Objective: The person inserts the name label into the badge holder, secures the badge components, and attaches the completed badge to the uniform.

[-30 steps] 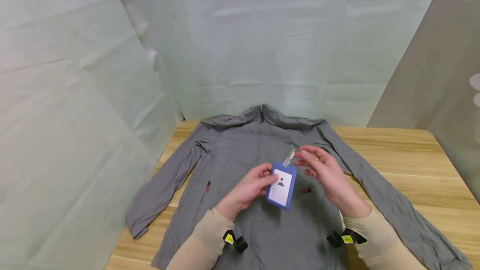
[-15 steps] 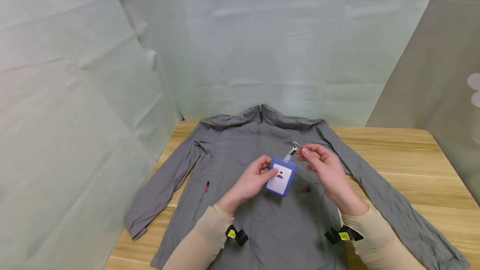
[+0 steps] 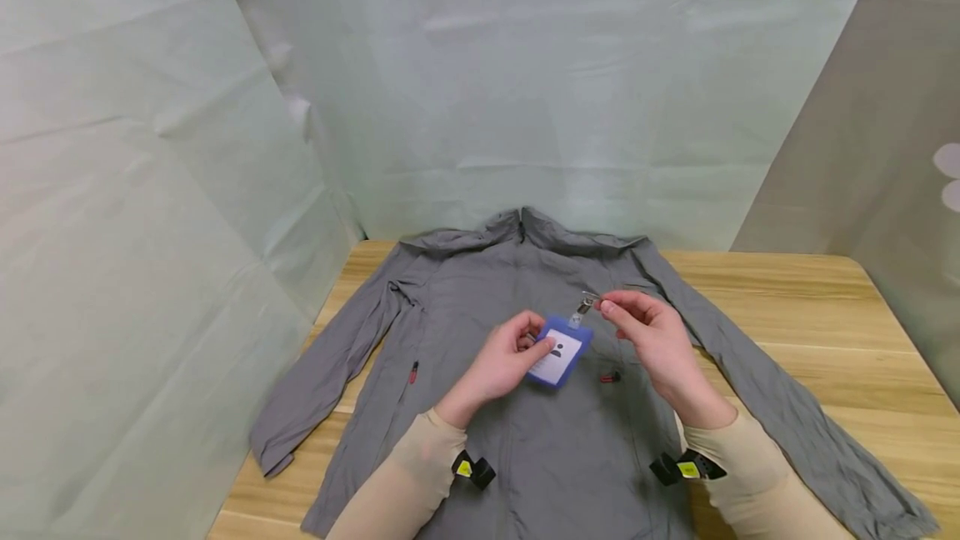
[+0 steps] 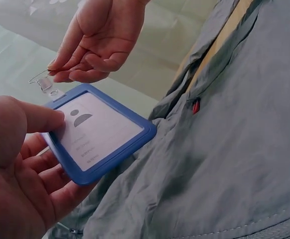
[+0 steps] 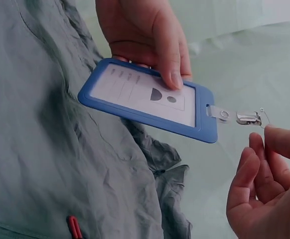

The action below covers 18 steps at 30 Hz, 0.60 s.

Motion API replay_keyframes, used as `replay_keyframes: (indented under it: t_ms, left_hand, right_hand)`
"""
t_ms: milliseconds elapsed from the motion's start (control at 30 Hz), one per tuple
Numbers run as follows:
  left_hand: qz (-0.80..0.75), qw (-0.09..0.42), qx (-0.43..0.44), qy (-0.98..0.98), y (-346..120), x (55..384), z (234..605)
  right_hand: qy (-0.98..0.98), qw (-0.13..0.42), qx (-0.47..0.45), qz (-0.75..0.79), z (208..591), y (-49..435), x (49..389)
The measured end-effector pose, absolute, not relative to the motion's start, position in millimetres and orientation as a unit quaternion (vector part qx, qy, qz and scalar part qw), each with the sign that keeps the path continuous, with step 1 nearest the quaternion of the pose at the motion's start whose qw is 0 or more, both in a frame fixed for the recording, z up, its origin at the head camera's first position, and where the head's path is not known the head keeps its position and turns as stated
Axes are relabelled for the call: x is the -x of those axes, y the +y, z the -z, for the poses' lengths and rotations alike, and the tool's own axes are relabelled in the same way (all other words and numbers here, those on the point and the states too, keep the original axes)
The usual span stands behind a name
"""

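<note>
A blue-framed ID badge holder point(image 3: 553, 363) with a white card hangs over the jacket. My left hand point(image 3: 501, 367) holds it by one long side, the thumb on the card's face and the fingers behind, as the left wrist view shows. A clear strap joins the holder to a metal badge clip point(image 5: 247, 118). Thin pin wire point(image 4: 38, 76) sticks out from this clip. Between thumb and forefinger my right hand point(image 3: 651, 342) pinches the wire's end; its other fingers are curled loosely. Under both hands a grey jacket point(image 3: 472, 298) lies spread out, front up.
The jacket covers much of a wooden table point(image 3: 810, 307), its sleeves spread to both sides. Red zipper pulls point(image 3: 611, 377) show on the front. Pale sheeting point(image 3: 525, 90) hangs behind the table and along the left.
The badge holder has tilted, its lower edge swinging up and to the left. The pin wire has changed its angle at the right fingertips. Both hands have moved only slightly.
</note>
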State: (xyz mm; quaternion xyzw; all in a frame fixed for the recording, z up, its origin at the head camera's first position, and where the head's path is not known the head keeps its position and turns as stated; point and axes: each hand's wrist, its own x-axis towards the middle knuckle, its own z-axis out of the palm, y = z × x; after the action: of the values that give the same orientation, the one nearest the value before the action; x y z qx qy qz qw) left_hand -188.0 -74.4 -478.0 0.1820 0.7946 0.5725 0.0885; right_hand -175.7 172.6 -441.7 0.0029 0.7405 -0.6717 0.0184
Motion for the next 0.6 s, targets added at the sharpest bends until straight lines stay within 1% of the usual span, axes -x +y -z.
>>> replay_keyframes:
  t_ms: [300,600]
  left_hand:
    - [-0.581,0.139,-0.193,0.779,-71.7,185.1,477.2]
    - [-0.586,0.145,-0.183,0.776,-70.6,184.3,481.0]
  right_hand:
    - [0.732,0.018,0.001,0.681,443.4,172.4,175.9]
    - [0.736,0.003,-0.005,0.677,445.2,174.1,176.3]
